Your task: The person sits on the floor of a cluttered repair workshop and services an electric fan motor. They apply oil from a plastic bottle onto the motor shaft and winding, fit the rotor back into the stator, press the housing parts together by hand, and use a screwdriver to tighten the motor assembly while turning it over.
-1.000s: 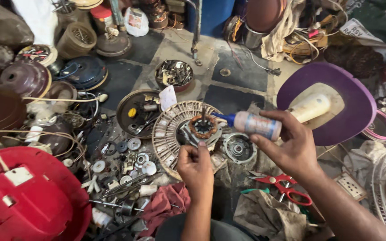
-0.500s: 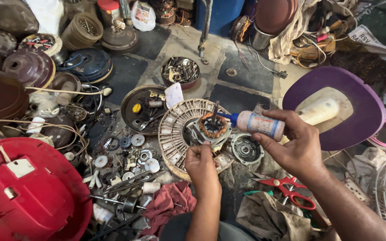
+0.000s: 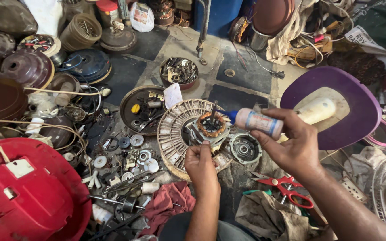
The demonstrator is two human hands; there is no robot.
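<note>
Right hand: gripping one small white bottle with a blue nozzle, tipped sideways, nozzle pointing left at the shaft.
Left hand: fingers pinched on the near edge of the coil hub, can't quite tell what's between them.
Stator: one round ribbed disc, centre of the floor, with one copper coil and a shaft sticking up.
Bearing cap: one, just right of the stator.
Scissors: one red pair, near right.
Trays: two round ones with parts, one left of the stator, one farther off.
Red cover: one, near left.
Purple lid: one, right.
</note>
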